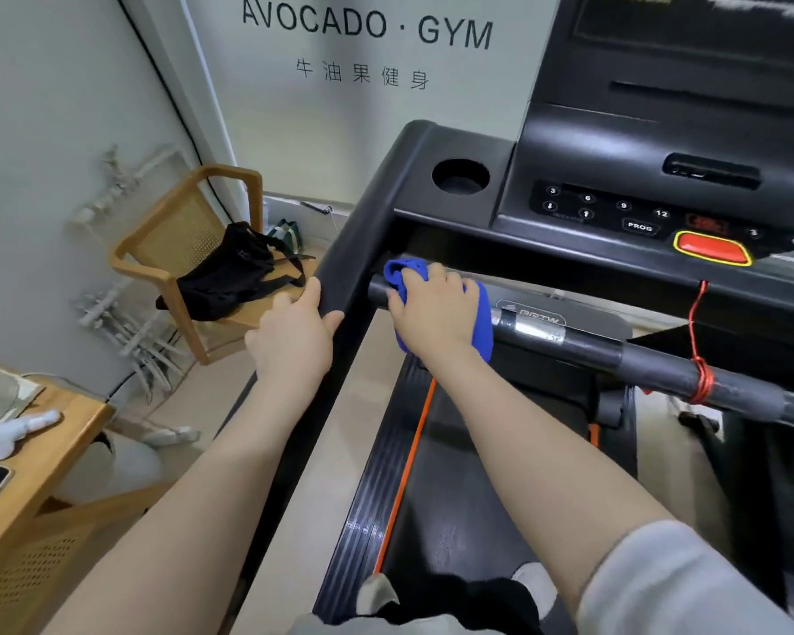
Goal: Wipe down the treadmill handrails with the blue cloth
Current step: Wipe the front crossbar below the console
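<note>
Blue cloth (436,304) is being pressed around the left end of the crossbar handrail (615,350) by the right hand (432,309), clamped over it. Left side handrail (363,249) is being gripped by the left hand (294,332). Next, sliding rightward along the bar is probably being called for.

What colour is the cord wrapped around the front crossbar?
Red: the cord is wound around the dark crossbar, clearest in the head view.
</note>
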Action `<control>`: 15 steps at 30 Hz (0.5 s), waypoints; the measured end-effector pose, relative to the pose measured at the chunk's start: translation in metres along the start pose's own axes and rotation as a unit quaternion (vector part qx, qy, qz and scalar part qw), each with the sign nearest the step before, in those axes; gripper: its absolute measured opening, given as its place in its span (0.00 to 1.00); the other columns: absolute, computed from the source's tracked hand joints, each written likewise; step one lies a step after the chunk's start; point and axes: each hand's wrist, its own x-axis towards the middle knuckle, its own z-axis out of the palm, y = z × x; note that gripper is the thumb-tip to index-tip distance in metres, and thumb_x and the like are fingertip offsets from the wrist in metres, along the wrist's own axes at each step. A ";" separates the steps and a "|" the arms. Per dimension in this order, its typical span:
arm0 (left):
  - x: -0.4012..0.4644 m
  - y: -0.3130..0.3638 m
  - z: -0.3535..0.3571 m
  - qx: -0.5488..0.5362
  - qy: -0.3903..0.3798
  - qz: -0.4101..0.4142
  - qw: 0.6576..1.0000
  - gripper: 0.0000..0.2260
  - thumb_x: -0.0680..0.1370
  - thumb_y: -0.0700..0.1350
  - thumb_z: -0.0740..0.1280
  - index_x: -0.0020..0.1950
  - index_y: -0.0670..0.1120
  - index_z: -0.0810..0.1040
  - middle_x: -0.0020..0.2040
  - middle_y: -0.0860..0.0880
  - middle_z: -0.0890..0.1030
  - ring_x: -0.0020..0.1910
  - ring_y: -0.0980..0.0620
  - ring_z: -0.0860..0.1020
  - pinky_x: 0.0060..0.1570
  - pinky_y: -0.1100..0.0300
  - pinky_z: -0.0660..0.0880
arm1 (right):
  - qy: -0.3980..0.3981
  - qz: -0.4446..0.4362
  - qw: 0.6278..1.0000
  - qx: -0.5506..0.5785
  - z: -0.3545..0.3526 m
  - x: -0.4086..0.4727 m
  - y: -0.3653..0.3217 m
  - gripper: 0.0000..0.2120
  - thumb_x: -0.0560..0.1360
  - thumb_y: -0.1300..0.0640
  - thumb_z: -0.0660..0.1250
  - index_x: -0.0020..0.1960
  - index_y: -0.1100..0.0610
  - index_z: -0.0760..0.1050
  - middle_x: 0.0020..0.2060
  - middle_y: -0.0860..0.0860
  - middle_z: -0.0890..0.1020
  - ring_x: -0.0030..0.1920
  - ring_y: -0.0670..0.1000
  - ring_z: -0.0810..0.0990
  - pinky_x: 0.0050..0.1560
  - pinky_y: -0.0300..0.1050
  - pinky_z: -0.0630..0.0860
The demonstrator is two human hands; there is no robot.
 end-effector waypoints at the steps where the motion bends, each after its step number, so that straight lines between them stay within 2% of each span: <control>1: 0.000 0.000 0.001 0.006 0.005 0.010 1.000 0.23 0.80 0.54 0.56 0.74 0.52 0.58 0.66 0.41 0.70 0.61 0.37 0.71 0.55 0.45 0.68 | 0.006 -0.028 1.000 0.003 -0.002 -0.002 0.008 0.17 0.79 0.47 0.54 0.61 0.53 0.72 0.58 0.56 0.74 0.56 0.59 0.73 0.56 0.52 0.64; 3: 0.001 -0.001 0.002 0.017 0.008 0.031 0.999 0.22 0.80 0.53 0.55 0.73 0.50 0.57 0.65 0.41 0.71 0.59 0.37 0.72 0.52 0.46 0.68 | 0.004 -0.082 0.997 -0.001 -0.009 -0.006 0.027 0.16 0.79 0.51 0.54 0.63 0.52 0.71 0.57 0.55 0.74 0.53 0.59 0.73 0.50 0.50 0.65; 5: 0.001 -0.002 0.001 0.024 0.006 0.033 0.999 0.22 0.80 0.53 0.55 0.73 0.49 0.58 0.65 0.41 0.71 0.60 0.38 0.72 0.52 0.47 0.68 | 0.007 -0.095 0.995 -0.021 -0.015 -0.013 0.050 0.15 0.77 0.54 0.55 0.62 0.53 0.72 0.55 0.55 0.75 0.51 0.59 0.74 0.45 0.49 0.62; 8: -0.001 0.001 0.005 0.051 0.045 0.062 0.996 0.22 0.80 0.49 0.58 0.72 0.45 0.59 0.70 0.44 0.67 0.70 0.41 0.64 0.61 0.43 0.66 | 0.061 -0.048 0.996 -0.048 -0.020 -0.032 0.093 0.11 0.73 0.58 0.58 0.48 0.57 0.79 0.44 0.57 0.78 0.40 0.60 0.75 0.40 0.47 0.59; 10: -0.001 0.011 0.013 0.076 0.084 0.124 0.986 0.25 0.78 0.42 0.61 0.73 0.45 0.56 0.74 0.45 0.61 0.74 0.42 0.56 0.68 0.43 0.59 | 0.092 0.015 0.994 -0.056 -0.023 -0.050 0.127 0.11 0.68 0.58 0.59 0.38 0.59 0.79 0.34 0.57 0.77 0.32 0.59 0.73 0.36 0.46 0.60; 12: -0.005 0.028 0.023 0.078 0.103 0.197 0.972 0.27 0.76 0.39 0.62 0.73 0.45 0.57 0.74 0.44 0.60 0.73 0.41 0.56 0.68 0.44 0.59 | 0.088 0.066 0.993 -0.052 -0.026 -0.065 0.156 0.11 0.68 0.59 0.59 0.36 0.60 0.79 0.33 0.59 0.76 0.31 0.60 0.73 0.35 0.47 0.60; 15: -0.018 0.058 0.043 0.060 0.056 0.274 0.958 0.27 0.77 0.37 0.60 0.74 0.45 0.56 0.75 0.42 0.59 0.73 0.42 0.57 0.68 0.47 0.61 | 0.083 0.100 0.991 -0.043 -0.029 -0.069 0.165 0.14 0.68 0.57 0.56 0.37 0.60 0.80 0.32 0.59 0.76 0.31 0.61 0.74 0.35 0.47 0.60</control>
